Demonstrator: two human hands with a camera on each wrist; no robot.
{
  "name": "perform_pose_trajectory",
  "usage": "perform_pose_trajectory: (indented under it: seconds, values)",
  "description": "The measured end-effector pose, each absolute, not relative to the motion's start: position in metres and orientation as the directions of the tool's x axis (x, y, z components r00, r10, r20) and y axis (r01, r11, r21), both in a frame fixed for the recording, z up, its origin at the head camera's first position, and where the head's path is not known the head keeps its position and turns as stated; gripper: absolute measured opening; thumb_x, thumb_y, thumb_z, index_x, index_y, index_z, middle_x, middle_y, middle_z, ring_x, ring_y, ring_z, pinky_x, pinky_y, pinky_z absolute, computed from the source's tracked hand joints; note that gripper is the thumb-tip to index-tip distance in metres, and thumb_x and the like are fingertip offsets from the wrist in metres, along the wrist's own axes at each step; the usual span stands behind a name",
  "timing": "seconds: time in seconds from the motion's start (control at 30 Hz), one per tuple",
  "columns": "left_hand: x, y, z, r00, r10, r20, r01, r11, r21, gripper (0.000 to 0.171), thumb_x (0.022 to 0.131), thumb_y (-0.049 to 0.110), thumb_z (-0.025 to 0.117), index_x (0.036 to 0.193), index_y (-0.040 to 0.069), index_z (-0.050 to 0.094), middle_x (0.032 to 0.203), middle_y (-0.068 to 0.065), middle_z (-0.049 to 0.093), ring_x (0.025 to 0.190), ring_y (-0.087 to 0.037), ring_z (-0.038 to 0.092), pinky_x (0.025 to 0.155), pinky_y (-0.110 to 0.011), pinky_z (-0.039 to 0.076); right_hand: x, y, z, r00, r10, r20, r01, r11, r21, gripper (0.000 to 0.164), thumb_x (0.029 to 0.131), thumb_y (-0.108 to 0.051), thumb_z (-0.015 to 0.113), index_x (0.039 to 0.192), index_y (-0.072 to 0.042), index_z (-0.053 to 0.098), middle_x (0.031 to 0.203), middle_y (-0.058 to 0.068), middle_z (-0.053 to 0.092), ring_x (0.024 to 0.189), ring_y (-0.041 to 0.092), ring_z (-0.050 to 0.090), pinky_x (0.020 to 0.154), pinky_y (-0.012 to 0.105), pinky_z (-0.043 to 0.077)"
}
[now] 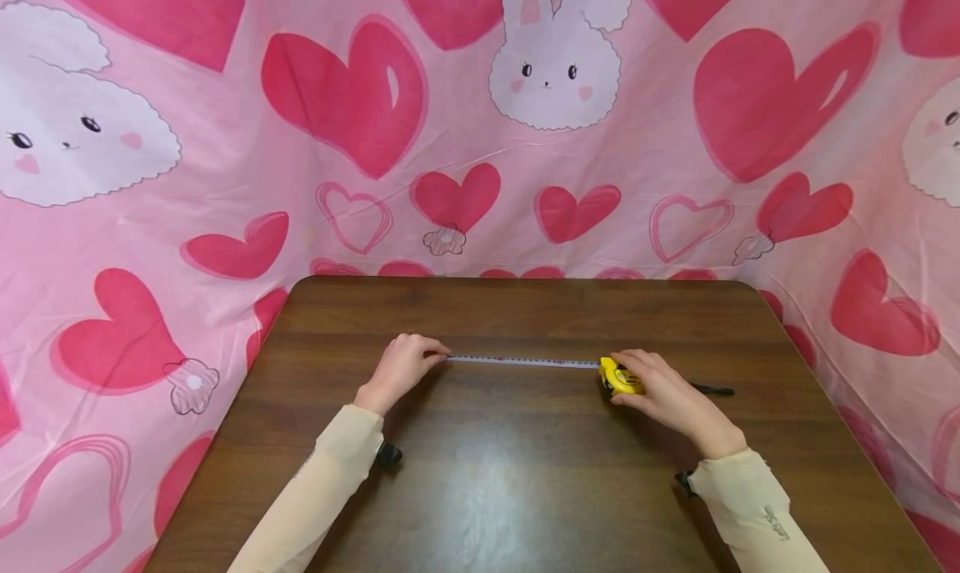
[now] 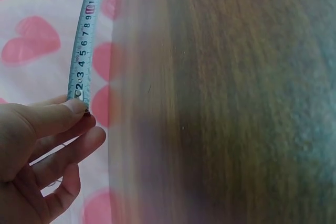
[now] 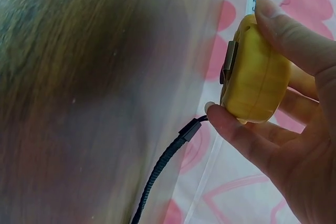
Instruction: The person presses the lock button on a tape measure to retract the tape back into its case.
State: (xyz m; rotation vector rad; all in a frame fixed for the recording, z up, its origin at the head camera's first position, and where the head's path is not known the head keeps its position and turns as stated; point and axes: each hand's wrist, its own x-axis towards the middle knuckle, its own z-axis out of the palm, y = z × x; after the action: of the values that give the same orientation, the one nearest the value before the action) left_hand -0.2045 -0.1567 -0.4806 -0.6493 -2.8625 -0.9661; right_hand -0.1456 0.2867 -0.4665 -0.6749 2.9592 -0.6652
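A yellow tape measure (image 1: 621,377) is gripped by my right hand (image 1: 667,394) above the right half of the table. Its pale blade (image 1: 525,361) stretches straight across to my left hand (image 1: 401,371), which pinches the free end between thumb and fingers. In the left wrist view the numbered blade (image 2: 83,51) runs upward from the thumb tip, its lowest numbers nearest the hand. The right wrist view shows the yellow case (image 3: 257,72) held between thumb and fingers, with a metal clip (image 3: 228,61) on its side. A black wrist strap (image 3: 163,163) hangs from the case.
Under both hands lies a dark brown wooden table (image 1: 480,464) with rounded far corners. Pink cloth (image 1: 465,139) printed with hearts and rabbits hangs behind it and along both sides. Each wrist wears a small black camera, and light sleeves cover the forearms.
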Motion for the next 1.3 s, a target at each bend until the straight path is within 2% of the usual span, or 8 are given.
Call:
perform_pose_trajectory:
  seconds: [0.83, 1.03, 1.3]
  values:
    - [-0.205, -0.144, -0.478, -0.909, 0.383, 0.166, 0.404, 0.71, 0.576, 0.014, 0.092, 0.013, 0.08, 0.105, 0.013, 0.084, 0.103, -0.003, 0.08, 0.088, -0.017, 0.073, 0.087, -0.039, 0.061, -0.148, 0.274, -0.464, -0.898, -0.438, 0.047, -0.415, 0.806, -0.422, 0.068, 0.09, -0.027, 0.083, 0.145, 0.002, 0.054, 0.141, 0.025, 0.057, 0.124, 0.042, 0.055, 0.105, 0.064, 0.047]
    - [-0.204, -0.14, -0.479, -0.906, 0.389, 0.169, 0.41, 0.705, 0.578, 0.012, 0.093, 0.012, 0.078, 0.104, 0.014, 0.085, 0.102, -0.002, 0.08, 0.091, -0.017, 0.074, 0.087, -0.04, 0.061, -0.148, 0.271, -0.464, -0.886, -0.457, 0.082, -0.447, 0.794, -0.412, 0.065, 0.09, -0.024, 0.084, 0.142, 0.004, 0.056, 0.139, 0.025, 0.058, 0.124, 0.042, 0.056, 0.103, 0.062, 0.048]
    - [-0.204, -0.137, -0.481, -0.912, 0.381, 0.15, 0.391, 0.703, 0.593, 0.013, 0.093, 0.012, 0.078, 0.104, 0.015, 0.085, 0.103, -0.002, 0.08, 0.092, -0.018, 0.074, 0.089, -0.04, 0.061, -0.148, 0.267, -0.465, -0.886, -0.458, 0.068, -0.442, 0.791, -0.424, 0.066, 0.091, -0.027, 0.083, 0.143, 0.003, 0.056, 0.14, 0.024, 0.058, 0.124, 0.041, 0.056, 0.104, 0.062, 0.048]
